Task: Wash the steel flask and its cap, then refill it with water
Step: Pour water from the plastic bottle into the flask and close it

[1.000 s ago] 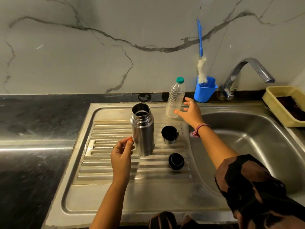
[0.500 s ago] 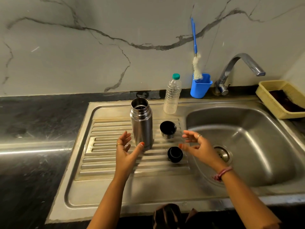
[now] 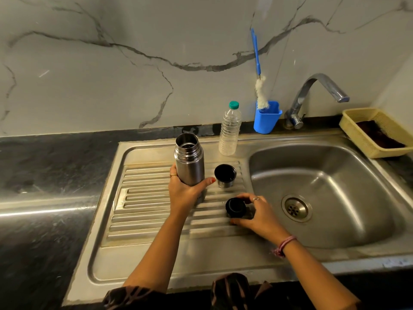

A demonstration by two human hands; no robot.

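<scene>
Gripping the open steel flask (image 3: 190, 159) around its lower body with the left hand (image 3: 184, 190), upright on the ribbed drainboard (image 3: 152, 211). Curling the right hand (image 3: 254, 212) around the black stopper (image 3: 235, 207) — fingers looking closed on it, though partly hidden. Steel cap (image 3: 225, 176) sitting mouth-up between the two grips, slightly beyond. Washing looking done, possibly refilling too — water level unreadable. Closing remaining. Basin edge lying just right of the stopper grip; bare drainboard nearer the body.

Head-worn camera looks forward and down, close over the sink (image 3: 263, 253).
</scene>
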